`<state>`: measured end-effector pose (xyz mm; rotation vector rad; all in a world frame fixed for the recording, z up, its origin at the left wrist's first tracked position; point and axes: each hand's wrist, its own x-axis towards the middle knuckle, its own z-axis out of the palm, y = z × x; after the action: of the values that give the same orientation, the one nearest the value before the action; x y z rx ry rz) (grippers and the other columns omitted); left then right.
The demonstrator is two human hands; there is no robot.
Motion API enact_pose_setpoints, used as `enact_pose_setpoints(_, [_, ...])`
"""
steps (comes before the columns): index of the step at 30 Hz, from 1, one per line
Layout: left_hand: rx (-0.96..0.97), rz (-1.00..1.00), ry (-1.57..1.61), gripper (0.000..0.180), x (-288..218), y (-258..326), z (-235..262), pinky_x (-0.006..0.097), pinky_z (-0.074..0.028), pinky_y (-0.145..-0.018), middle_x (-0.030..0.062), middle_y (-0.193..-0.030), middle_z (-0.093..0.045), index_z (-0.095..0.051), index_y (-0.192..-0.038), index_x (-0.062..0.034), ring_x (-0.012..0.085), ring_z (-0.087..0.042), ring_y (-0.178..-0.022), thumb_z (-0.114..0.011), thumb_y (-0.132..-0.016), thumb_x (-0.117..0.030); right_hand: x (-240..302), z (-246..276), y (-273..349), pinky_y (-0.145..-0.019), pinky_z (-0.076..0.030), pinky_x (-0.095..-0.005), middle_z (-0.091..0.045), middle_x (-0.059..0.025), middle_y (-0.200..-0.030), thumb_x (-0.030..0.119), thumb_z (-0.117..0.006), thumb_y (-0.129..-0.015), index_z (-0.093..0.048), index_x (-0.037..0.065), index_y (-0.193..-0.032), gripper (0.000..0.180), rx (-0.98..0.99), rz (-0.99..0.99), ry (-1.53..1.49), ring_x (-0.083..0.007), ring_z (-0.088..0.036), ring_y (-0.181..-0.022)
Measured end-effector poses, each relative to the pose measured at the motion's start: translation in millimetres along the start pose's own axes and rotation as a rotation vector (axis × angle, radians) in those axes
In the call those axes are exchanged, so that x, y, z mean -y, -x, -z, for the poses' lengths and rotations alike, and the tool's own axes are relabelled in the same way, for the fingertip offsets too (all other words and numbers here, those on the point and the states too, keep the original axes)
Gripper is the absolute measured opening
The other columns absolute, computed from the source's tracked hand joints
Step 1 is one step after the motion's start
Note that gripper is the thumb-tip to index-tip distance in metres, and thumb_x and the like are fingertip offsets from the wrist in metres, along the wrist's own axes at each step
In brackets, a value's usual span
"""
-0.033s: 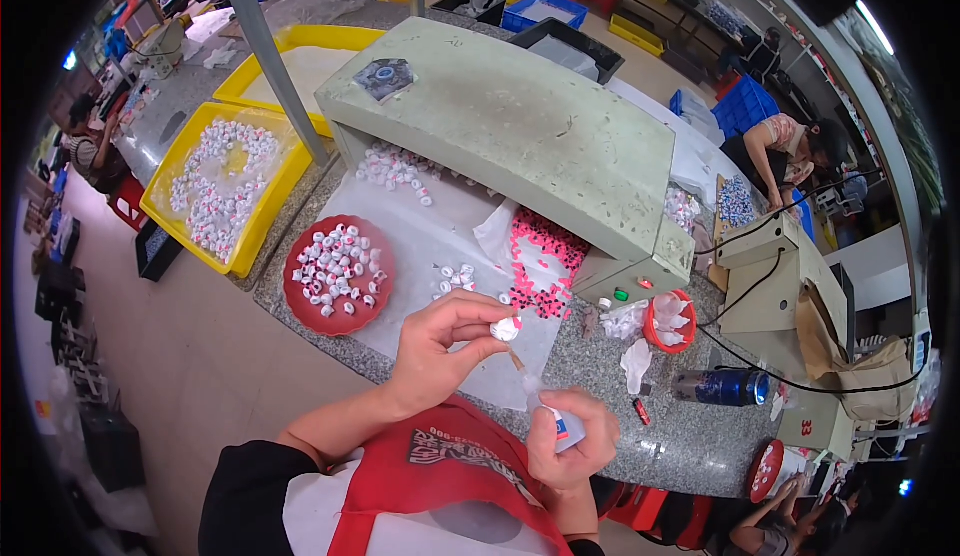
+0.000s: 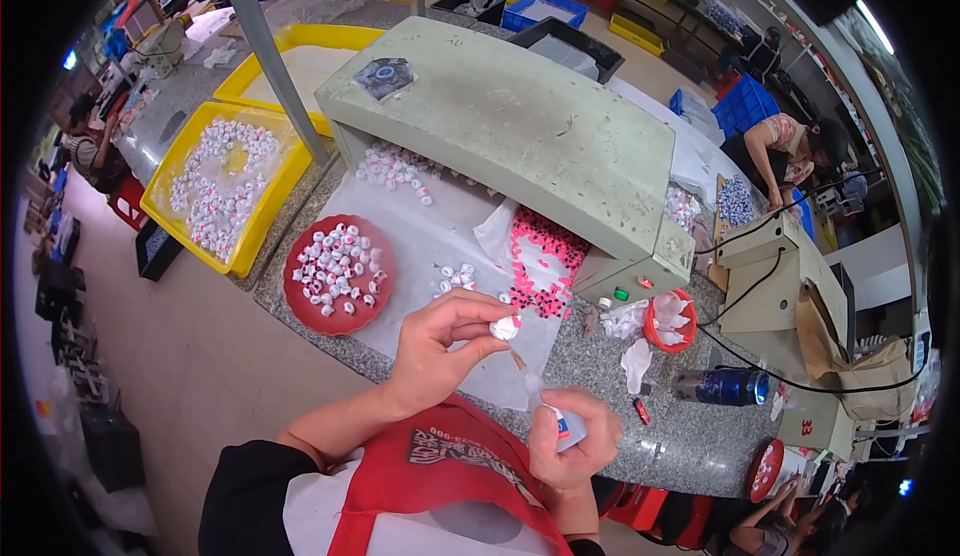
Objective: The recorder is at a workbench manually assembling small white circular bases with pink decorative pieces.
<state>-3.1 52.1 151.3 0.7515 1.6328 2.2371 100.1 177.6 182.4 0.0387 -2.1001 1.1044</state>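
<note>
Between thumb and fingers, my left hand (image 2: 440, 348) pinches a small white piece with a pink patch (image 2: 506, 328). My right hand (image 2: 578, 441) is wrapped round a translucent squeeze bottle (image 2: 568, 428). The bottle's thin brownish tip (image 2: 517, 359) points up at the white piece from just below; whether they touch I cannot tell. To the left, a red plate (image 2: 340, 324) holds many similar white-and-pink pieces. Beyond my hands, a few white pieces (image 2: 457, 276) and a spread of small pink-and-black parts (image 2: 545, 256) lie on a white sheet (image 2: 400, 226).
A pale green tunnel-shaped machine (image 2: 500, 126) spans the speckled worktop, more white pieces under it. Yellow trays (image 2: 160, 191) stand at the left. On the right are a red cup (image 2: 668, 331), a blue flask (image 2: 722, 387) and a black cable (image 2: 800, 381). Other people work nearby.
</note>
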Motion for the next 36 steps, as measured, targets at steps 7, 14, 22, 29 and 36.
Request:
enact_pose_setpoints(7, [-0.014,0.251,0.272,0.03,-2.1,-3.3,3.2,0.03,-0.049,-0.081,0.0154,-0.103,-0.054,-0.051,-0.097,0.004,0.0241,-0.057,-0.096,-0.056,-0.07,0.016,-1.6,3.2,2.0,-0.043,-0.043,-0.0268,-0.058,-0.0093,-0.062,0.0,-0.059,-0.065,-0.055,-0.001,-0.079,0.015,-0.035,0.009,0.023,-0.0197,-0.055,-0.046])
enact_pose_setpoints(14, [-0.001,0.379,0.397,0.031,-2.9,-4.3,4.3,0.031,-0.048,-0.082,0.0148,-0.102,-0.056,-0.051,-0.096,0.0009,0.0281,-0.056,-0.099,-0.056,-0.069,0.016,-1.4,4.5,0.5,-0.042,-0.043,-0.0269,-0.059,-0.0092,-0.062,-0.001,-0.059,-0.064,-0.055,-0.001,-0.079,0.015,-0.038,0.023,0.015,-0.0194,-0.054,-0.045])
enact_pose_setpoints(22, [0.021,0.391,0.418,0.031,-3.4,-4.9,6.1,0.031,-0.049,-0.081,0.0144,-0.102,-0.056,-0.051,-0.095,0.0001,0.0297,-0.056,-0.099,-0.056,-0.069,0.015,-1.0,5.5,-0.2,-0.041,-0.042,-0.0265,-0.059,-0.0079,-0.062,-0.001,-0.058,-0.064,-0.054,-0.002,-0.079,0.015,-0.021,0.048,0.0,-0.0187,-0.053,-0.043])
enact_pose_setpoints(29, [0.02,0.413,0.417,0.031,-4.8,-4.9,6.9,0.031,-0.049,-0.081,0.0137,-0.102,-0.056,-0.051,-0.094,-0.0004,0.0291,-0.056,-0.098,-0.057,-0.068,0.015,-0.9,5.6,-0.3,-0.041,-0.042,-0.0266,-0.059,-0.0078,-0.062,-0.001,-0.058,-0.064,-0.054,-0.002,-0.079,0.015,-0.013,0.05,-0.006,-0.0186,-0.053,-0.043])
enact_pose_setpoints(36, [0.008,0.389,0.434,0.031,-2.9,-4.5,8.2,0.032,-0.048,-0.082,0.0138,-0.102,-0.056,-0.051,-0.093,-0.0006,0.028,-0.056,-0.098,-0.057,-0.068,0.016,0.3,9.2,-0.2,-0.042,-0.043,-0.0265,-0.059,-0.0081,-0.062,-0.001,-0.058,-0.064,-0.055,-0.001,-0.077,0.013,-0.022,0.007,0.031,-0.0188,-0.054,-0.044])
